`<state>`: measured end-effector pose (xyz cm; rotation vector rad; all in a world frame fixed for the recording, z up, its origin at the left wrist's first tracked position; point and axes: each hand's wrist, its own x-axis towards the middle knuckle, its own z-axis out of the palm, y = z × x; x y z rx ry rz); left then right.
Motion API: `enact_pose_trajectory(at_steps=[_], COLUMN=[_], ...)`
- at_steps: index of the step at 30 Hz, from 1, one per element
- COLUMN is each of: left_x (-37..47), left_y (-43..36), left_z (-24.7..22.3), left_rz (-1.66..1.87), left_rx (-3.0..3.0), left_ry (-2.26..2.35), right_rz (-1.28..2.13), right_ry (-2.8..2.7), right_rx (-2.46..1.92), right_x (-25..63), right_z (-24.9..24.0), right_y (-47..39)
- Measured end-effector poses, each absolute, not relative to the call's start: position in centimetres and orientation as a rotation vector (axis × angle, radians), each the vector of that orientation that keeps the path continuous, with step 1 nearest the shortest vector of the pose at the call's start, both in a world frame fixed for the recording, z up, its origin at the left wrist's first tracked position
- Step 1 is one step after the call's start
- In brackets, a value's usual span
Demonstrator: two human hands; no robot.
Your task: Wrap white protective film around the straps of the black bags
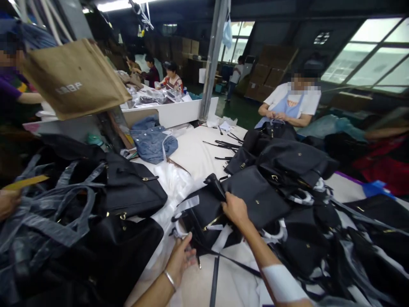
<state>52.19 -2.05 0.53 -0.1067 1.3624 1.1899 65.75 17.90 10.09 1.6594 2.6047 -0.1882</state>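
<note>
A black bag with a gold zipper lies in front of me on the white-covered table. My right hand is closed on its upper right edge, the fingertips partly hidden by the material. Close to the bag's white-wrapped handle, my left hand is open with its fingers apart. Whether it touches the handle I cannot tell. White paper strips hang over the bag, and a dark strap runs from it to the right. Another black bag with a small gold fitting lies right beside it.
Black bags with plastic-wrapped handles are heaped at left, more bags at right. A blue cloth bag and thin black straps lie farther back. A brown paper bag hangs by a post. A co-worker stands across the table.
</note>
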Motion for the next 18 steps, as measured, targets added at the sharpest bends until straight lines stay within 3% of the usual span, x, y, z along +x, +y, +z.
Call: enact_pose_trajectory(at_steps=[8,13,18], left_x=[51.2,51.3,48.0], left_y=[-4.1,-6.4,-6.8], left_z=[8.7,11.6,10.4], left_rz=[1.54,1.509,1.565], left_rx=[0.534,0.758,0.511], left_ry=[1.477,1.4,1.539], right_rz=[-0.605,-1.376,-1.92], right_ry=[2.331,2.083,1.763], right_rx=[2.335,2.629,2.687], right_x=[75.4,81.5,85.0], right_z=[14.8,11.5,10.1], right_y=[9.6,6.3,4.5])
